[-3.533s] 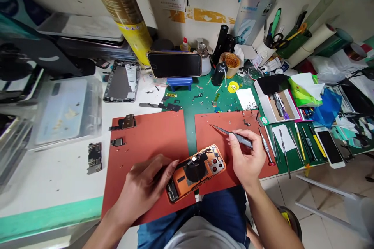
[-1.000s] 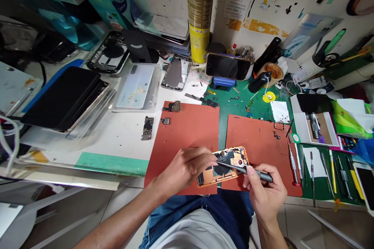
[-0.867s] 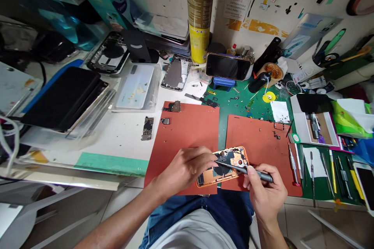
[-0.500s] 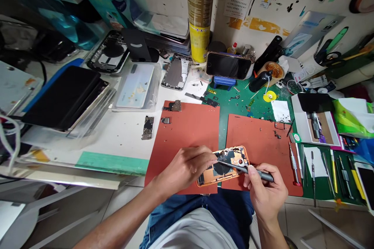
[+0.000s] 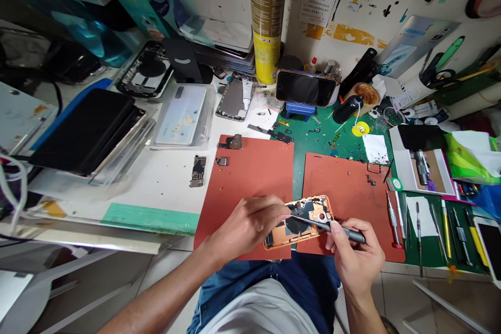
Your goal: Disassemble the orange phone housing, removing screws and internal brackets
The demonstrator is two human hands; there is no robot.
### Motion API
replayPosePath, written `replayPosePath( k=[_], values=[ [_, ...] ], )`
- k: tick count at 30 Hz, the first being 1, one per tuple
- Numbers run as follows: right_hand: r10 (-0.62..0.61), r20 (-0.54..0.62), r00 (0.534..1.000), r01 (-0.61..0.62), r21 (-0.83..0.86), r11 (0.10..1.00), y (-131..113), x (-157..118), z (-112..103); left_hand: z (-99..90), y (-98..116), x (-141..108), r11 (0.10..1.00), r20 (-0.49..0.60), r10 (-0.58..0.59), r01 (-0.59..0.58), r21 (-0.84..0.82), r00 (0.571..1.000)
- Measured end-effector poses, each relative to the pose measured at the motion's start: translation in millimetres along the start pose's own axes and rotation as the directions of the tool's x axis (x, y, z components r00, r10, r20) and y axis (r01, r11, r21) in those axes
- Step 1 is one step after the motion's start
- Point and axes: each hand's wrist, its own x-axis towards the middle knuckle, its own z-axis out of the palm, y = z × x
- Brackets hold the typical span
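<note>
An orange phone housing with its inside facing up lies tilted across the gap between two red-brown mats. My right hand is closed round the dark handle of a thin screwdriver-like tool, and its fingers are also at the housing's right end. The tool's shaft runs left over the housing to the fingertips of my left hand. That hand is closed in a pinch above the housing's left part. What its fingertips hold is too small to make out.
On the left mat are small phone parts, with a circuit board beside it. The right mat bears tiny parts. Several hand tools, including a silver screwdriver, lie at the right. Behind stand a phone and a spray can.
</note>
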Motion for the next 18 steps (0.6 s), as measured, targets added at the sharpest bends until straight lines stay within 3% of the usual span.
replayPosePath(
  k=[12,18],
  values=[
    [-0.017,0.018,1.000,0.017,0.007,1.000,0.4,1.6,1.6,-0.6,2.4,2.0,1.000,-0.009,-0.028,0.028,-0.008,1.000],
    [0.019,-0.026,0.999,-0.017,0.064,0.998,-1.5,0.2,-0.1,-4.4,4.6,2.7,0.999,-0.053,-0.047,0.046,-0.014,0.997]
  ],
)
